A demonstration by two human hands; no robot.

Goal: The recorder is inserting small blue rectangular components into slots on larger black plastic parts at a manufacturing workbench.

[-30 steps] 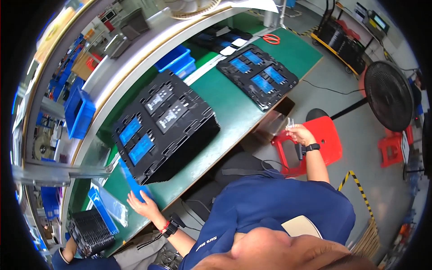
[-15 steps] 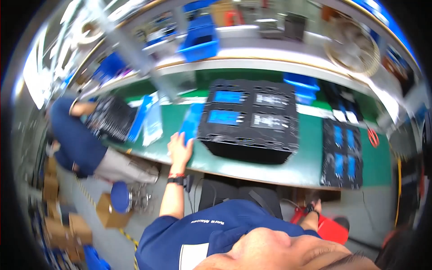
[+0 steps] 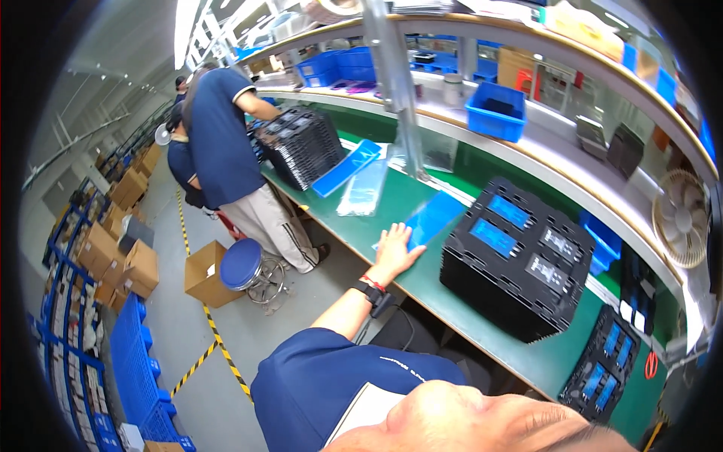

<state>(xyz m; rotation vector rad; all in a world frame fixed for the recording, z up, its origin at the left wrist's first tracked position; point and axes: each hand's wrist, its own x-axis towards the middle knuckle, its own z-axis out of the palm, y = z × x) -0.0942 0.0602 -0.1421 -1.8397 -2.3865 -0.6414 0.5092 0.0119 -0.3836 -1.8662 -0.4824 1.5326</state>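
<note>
My left hand (image 3: 397,252) lies on the green workbench with its fingers spread. Its fingertips rest at the near end of a blue translucent film sheet (image 3: 438,217), and nothing is gripped. To the right of the sheet stands a tall stack of black plastic panels (image 3: 527,260), with blue and dark label-like patches on its top. A thinner black panel (image 3: 600,361) with blue patches lies further right, beside red scissor-like loops (image 3: 651,365). Out of sight is my right hand.
A co-worker (image 3: 226,139) stands at the bench's far left by another black stack (image 3: 300,147). Between are a blue strip (image 3: 346,168) and clear bags (image 3: 364,188). A metal post (image 3: 395,90) carries the shelf. A blue stool (image 3: 242,264) and cardboard box (image 3: 207,277) stand on the floor.
The view has swung left, so the bench now slants and more of the aisle and co-workers show. My left hand stays by the blue sheet; my right hand has gone out of view.
</note>
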